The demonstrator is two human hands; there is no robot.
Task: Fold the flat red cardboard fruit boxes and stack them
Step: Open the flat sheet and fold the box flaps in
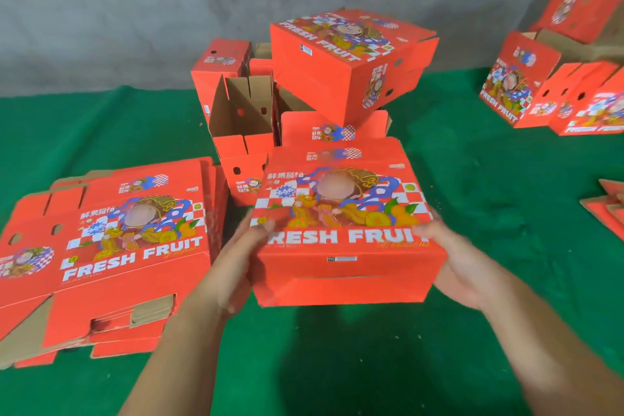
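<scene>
We note the green mat (472, 179) covering the floor, with everything placed relative to the folded red box (344, 223) held above its near middle. Left of that box lies the stack of flat red boxes (111, 246), printed side up. Behind it sits a cluster of folded boxes (347, 57), the top one tilted, beside an open box (243, 108) showing brown inside. Far right of it, more red boxes (547, 91) stand against the wall. Left hand (243, 253) grips the held box's left edge, right hand (452, 257) its right edge, thumbs on top
</scene>
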